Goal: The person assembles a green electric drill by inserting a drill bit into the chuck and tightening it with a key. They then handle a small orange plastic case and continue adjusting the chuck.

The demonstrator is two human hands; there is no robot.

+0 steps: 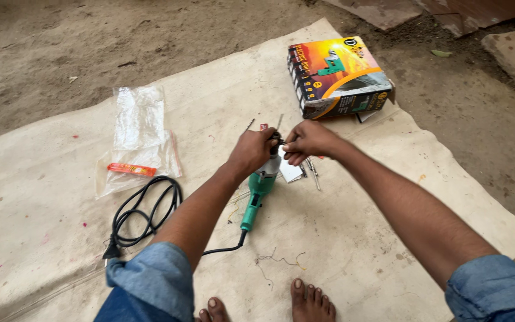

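- Looking down from the head view: a pale mat (341, 238) lies spread over bare dirt ground (49, 53) and carries every item noted below.
- Left hand (251, 150) is closed around the front end of a green electric drill (258, 192), which stands tilted near the mat's centre, handle toward the near edge.
- Right hand (308, 140) is pinched shut at the drill's tip, fingers curled; what it grips is too small to tell.
- Loose drill bits (313, 172) and a small white card (291, 173) lie on the mat just under the right hand.
- Black power cord (144, 214) runs from the drill's handle and coils toward the mat's left side, plug (112, 251) near the near-left edge.
- Clear plastic bags (138, 137) lie left of centre, one holding a small orange packet (131, 169).
- Printed cardboard box (336, 76) sits at the far edge, right of centre.
- Bare feet (311, 301) rest at the near edge.
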